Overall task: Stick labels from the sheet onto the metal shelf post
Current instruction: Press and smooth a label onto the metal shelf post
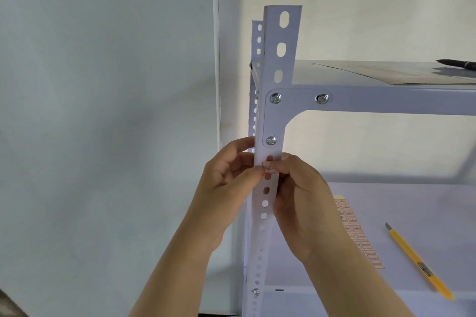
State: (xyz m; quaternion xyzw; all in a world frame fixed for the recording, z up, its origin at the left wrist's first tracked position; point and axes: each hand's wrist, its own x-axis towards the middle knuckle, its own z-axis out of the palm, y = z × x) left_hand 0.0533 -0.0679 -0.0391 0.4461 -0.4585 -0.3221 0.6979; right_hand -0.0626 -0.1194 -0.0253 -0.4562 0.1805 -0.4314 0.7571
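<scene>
Squarely between both hands (pixel 260 175), red-bordered label (pixel 270 167) on perforated post (pixel 279 59)

My left hand (pixel 226 172) and right hand (pixel 301 188) are bare, with no gloves, rings, watch or bracelet. Both my forearms are bare too; no sleeve shows. My fingernails are short and unpainted.

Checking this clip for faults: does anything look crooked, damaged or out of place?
Nothing stands out. The label sits about level on the post, pressed by the left hand and right hand.
</scene>
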